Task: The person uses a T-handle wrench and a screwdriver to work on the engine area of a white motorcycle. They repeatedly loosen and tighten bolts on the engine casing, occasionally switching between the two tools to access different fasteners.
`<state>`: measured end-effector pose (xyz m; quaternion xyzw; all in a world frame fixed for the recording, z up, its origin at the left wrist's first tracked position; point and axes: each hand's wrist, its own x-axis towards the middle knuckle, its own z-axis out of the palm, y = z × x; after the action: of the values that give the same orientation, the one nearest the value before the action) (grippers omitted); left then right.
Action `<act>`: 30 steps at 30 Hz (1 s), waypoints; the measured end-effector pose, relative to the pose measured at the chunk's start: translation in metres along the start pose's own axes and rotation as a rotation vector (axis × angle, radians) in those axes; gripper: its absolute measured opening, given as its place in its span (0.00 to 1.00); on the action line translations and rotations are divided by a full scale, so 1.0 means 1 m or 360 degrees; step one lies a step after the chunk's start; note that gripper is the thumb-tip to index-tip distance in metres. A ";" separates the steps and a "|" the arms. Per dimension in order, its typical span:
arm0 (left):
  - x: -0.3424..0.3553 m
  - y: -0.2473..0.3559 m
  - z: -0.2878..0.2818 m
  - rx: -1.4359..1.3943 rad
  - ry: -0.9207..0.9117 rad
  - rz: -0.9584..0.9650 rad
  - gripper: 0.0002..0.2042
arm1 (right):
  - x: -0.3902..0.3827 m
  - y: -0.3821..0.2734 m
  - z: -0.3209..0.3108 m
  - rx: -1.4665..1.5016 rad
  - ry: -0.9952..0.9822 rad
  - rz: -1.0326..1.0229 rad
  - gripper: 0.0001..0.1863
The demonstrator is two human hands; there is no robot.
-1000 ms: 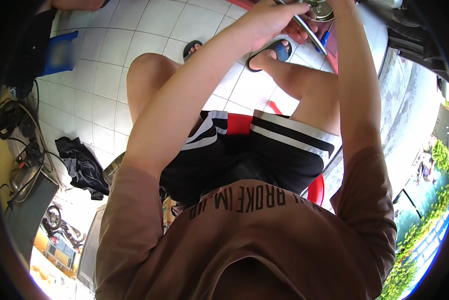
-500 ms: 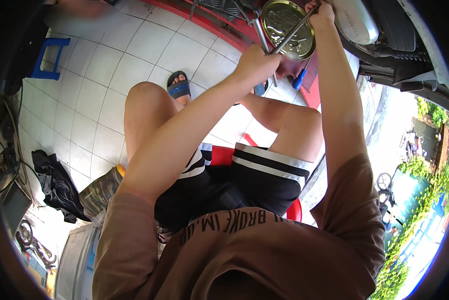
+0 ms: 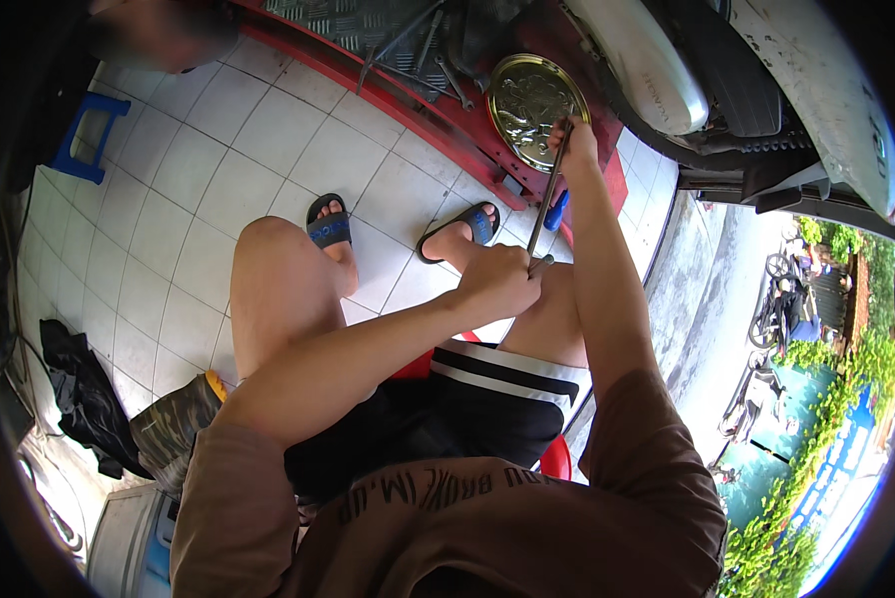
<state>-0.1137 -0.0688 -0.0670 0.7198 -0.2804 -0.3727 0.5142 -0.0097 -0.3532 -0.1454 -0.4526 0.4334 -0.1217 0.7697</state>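
A dark metal T-handle wrench (image 3: pixel 547 202) slants between my two hands. My left hand (image 3: pixel 497 282) is closed over its crossbar above my right thigh, with a short bar end poking out past the fist. My right hand (image 3: pixel 577 148) pinches the far end of the shaft over the edge of a round, shiny gold-coloured tray (image 3: pixel 532 105). What the tray holds is hard to make out. Below my right hand, a blue handle (image 3: pixel 557 209), like a screwdriver's, sits by the red platform's end.
The red platform (image 3: pixel 408 105) carries a wrench (image 3: pixel 454 82) and other metal tools on dark tread plate. A motorbike (image 3: pixel 657 75) looms at upper right. At left are a blue stool (image 3: pixel 87 140), a person's blurred head and black cloth (image 3: pixel 84 399).
Both hands have come down and closer to my body with the T-handle wrench. The view has shifted, so the tray and platform appear lower and farther left, and both my sandals show.
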 end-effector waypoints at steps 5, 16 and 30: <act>0.001 -0.002 0.005 -0.0022 -0.0188 -0.0080 0.15 | 0.003 0.008 -0.024 -0.0115 0.0016 0.0128 0.10; -0.001 -0.002 0.012 -0.0070 -0.0098 -0.0104 0.14 | 0.013 0.005 -0.029 0.0155 0.0032 0.0190 0.09; 0.000 -0.003 0.013 0.0270 -0.0182 0.0015 0.17 | 0.023 0.011 -0.031 0.0007 -0.0098 0.0424 0.09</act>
<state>-0.1244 -0.0749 -0.0722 0.7370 -0.3432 -0.3855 0.4364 -0.0218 -0.3790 -0.1735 -0.3929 0.4656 -0.0056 0.7930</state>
